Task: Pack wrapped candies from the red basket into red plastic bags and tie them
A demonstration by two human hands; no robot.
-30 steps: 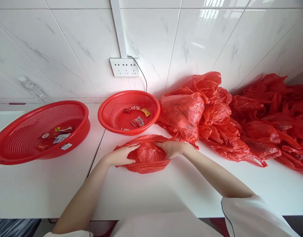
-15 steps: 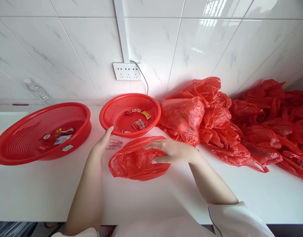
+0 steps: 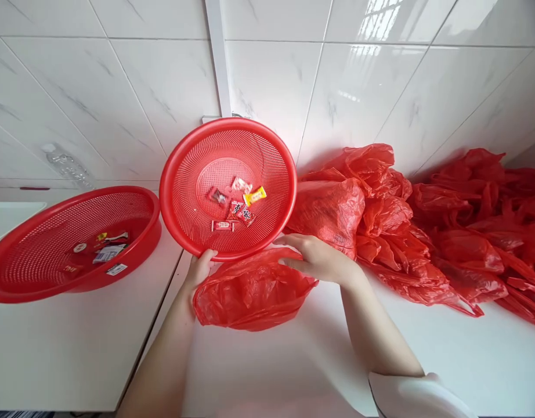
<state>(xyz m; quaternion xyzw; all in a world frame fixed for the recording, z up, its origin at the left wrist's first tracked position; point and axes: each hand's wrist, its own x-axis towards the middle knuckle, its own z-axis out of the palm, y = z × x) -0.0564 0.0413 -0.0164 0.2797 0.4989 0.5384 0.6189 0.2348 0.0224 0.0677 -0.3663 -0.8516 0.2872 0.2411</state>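
Observation:
My left hand (image 3: 200, 270) is closed on the near-left rim of a round red plastic basket (image 3: 180, 148). The basket is raised and tipped toward me. Several small wrapped candies lie inside, among them a yellow one (image 3: 255, 196) and a pink-and-white one (image 3: 223, 226). Just below it, a red plastic bag (image 3: 254, 296) rests on the table with its mouth open. My right hand (image 3: 315, 257) is at the bag's far right edge, close to the basket's lower rim. Its thumb and fingers are apart, and some fingertips are hard to make out.
A larger red basket (image 3: 139, 264) with a few packets stands at left. Filled red bags (image 3: 332, 212) are heaped at right along the tiled wall (image 3: 267, 75). A clear bottle (image 3: 67, 165) lies at the back left. A seam (image 3: 156, 316) crosses the white table.
My left hand has taken hold of the smaller basket, which has been lifted and tilted toward me, now covering most of the wall socket. My right hand has shifted slightly right and away from me.

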